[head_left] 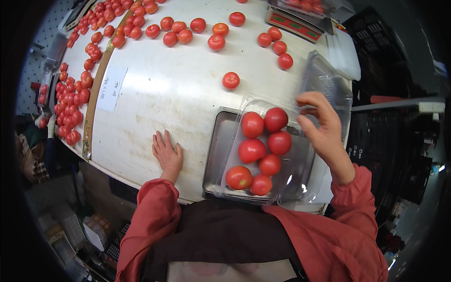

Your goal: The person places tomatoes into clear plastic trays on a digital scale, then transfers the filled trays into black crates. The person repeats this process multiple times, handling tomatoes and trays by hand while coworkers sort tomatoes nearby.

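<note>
My left hand [167,153] rests on the white tabletop with its fingers apart, holding nothing. Over the right side of a clear plastic clamshell box [232,155] hovers my right hand [319,123], fingers curved and apart, with nothing visible between them. Several red tomatoes [252,150] lie in the box in two uneven columns. The box sits on a metal tray [216,141], its clear lid folded out to the right. A single tomato [231,80] lies on the table beyond the box. Another clear plastic container [326,81] is behind my right hand, partly blurred.
Loose tomatoes [179,27] are scattered along the far side. A digital scale [292,24] stands at the back right. A brown strip [102,74] divides the table, with many tomatoes [72,102] beyond it. At the far left, another person's gloved hand [52,126] is beside them.
</note>
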Tool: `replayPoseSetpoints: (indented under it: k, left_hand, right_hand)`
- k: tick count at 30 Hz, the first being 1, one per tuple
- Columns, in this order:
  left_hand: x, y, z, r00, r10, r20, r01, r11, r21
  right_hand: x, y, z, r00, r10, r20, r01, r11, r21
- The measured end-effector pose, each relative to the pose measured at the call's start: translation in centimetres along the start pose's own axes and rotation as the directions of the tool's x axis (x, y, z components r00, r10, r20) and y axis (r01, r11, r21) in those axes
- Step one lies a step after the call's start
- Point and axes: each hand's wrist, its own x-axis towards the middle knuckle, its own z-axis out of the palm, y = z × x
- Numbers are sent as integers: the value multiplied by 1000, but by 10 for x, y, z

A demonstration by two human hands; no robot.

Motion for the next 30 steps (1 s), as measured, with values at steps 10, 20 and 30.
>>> replayPoseSetpoints:
  k: [10,20,30]
  left_hand:
    - [-1,-15,-19,1000,-13,-16,7,943,-331]
    - [-178,-109,-119,893,247,378,123,672,-730]
    - [-233,-386,-171,752,-345,562,238,937,256]
  right_hand:
    - [-190,-7,-57,802,420,-424,-361,907,216]
    - [-297,-24,-45,673,498,-547,-404,867,292]
    - [-318,-12,-57,695,494,-523,-380,869,317]
